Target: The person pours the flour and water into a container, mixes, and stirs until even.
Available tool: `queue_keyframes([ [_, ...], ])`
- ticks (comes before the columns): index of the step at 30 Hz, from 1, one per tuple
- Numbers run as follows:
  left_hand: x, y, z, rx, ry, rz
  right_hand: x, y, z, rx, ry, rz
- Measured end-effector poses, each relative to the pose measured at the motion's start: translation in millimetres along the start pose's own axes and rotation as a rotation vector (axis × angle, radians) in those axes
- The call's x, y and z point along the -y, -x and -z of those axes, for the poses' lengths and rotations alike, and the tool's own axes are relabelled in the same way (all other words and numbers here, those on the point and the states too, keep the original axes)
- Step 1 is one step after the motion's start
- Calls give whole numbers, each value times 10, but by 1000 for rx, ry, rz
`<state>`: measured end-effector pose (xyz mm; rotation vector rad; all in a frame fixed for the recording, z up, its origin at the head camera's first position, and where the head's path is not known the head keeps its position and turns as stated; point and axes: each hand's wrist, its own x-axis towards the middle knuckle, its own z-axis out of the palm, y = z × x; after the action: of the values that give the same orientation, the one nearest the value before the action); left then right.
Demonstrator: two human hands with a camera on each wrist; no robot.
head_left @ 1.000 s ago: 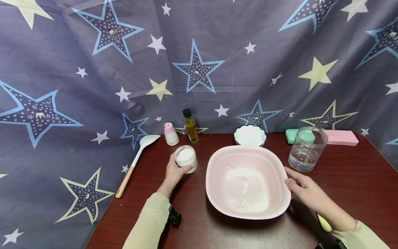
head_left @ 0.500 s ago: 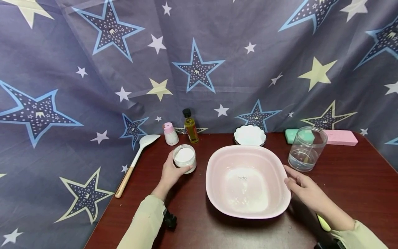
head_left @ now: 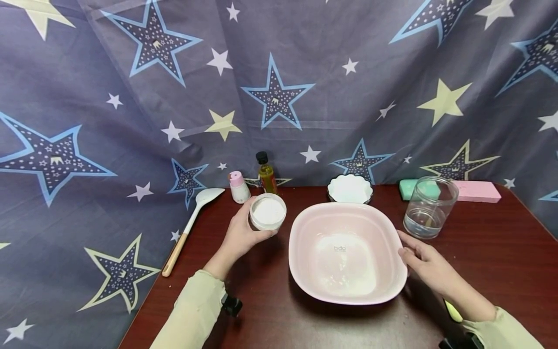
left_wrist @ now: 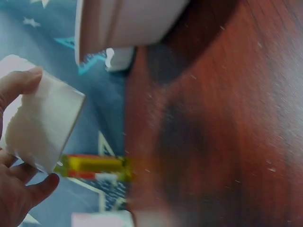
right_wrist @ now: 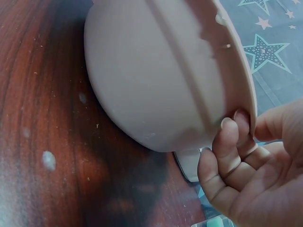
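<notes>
My left hand (head_left: pixel 239 236) grips a clear jar (head_left: pixel 268 213) of white powder around its side, left of the pink basin (head_left: pixel 344 274). The jar is raised over the table, its mouth facing the head camera. In the left wrist view the powder shows through the wall of the jar (left_wrist: pixel 45 120), with thumb and fingers on opposite sides. At the basin's right side, my right hand (head_left: pixel 429 265) holds the rim. In the right wrist view its thumb lies over the edge and the fingers curl beneath the rim of the basin (right_wrist: pixel 156 80).
Behind the jar stand an oil bottle (head_left: pixel 267 177) and a pink-capped shaker (head_left: pixel 239 188). A white spatula (head_left: pixel 192 223) with a wooden handle lies left. Behind the basin are a scalloped white dish (head_left: pixel 350 189), a glass of water (head_left: pixel 429 208), and green (head_left: pixel 407 189) and pink blocks (head_left: pixel 477 191).
My left hand has lifted the jar and moved it slightly right, tipping its mouth toward the head camera. The right hand and basin have stayed in place.
</notes>
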<state>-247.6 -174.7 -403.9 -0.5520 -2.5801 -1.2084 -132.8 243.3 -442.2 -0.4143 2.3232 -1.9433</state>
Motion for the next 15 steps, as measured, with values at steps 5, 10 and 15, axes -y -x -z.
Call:
queue_keyframes([
  [5, -268, -6, 1, 26, -43, -115, 6, 3, 10, -3, 10, -13],
  [10, -495, 3, -48, 67, -134, -254, 12, -2, 18, -9, 33, -13],
  [15, -675, 0, -133, 125, -255, -378, 16, 1, 12, -15, 56, -1],
])
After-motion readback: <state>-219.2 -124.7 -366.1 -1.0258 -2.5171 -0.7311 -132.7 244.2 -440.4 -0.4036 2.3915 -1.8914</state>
